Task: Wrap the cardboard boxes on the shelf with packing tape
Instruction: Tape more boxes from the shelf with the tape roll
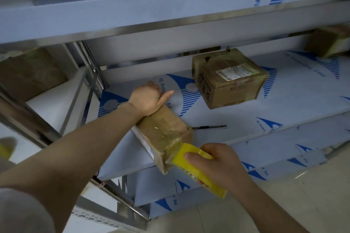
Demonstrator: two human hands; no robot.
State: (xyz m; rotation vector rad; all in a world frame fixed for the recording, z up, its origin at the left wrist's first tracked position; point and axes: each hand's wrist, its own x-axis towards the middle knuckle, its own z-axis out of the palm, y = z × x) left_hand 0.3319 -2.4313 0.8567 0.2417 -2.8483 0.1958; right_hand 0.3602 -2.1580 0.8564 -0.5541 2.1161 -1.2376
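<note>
Box (162, 134): on shelf (246, 119) edge, near end overhanging.
Left hand (147, 98): fingers curled over its far end.
Right hand (217, 164): fingers grip the dispenser (181, 152).
Risk: we fear a pull tips it off.

A pale greyish-white short sleeve (20, 212) covers the left upper arm; forearms, left hand (146, 98) and right hand (217, 164) are bare

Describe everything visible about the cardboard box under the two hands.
The cardboard box is small, brown, oblong, with glossy clear tape over its top and a white label on its left side. Its creased near end overhangs the shelf edge. The left hand holds its far end; the yellow tape dispenser in the right hand touches its near end.
</note>
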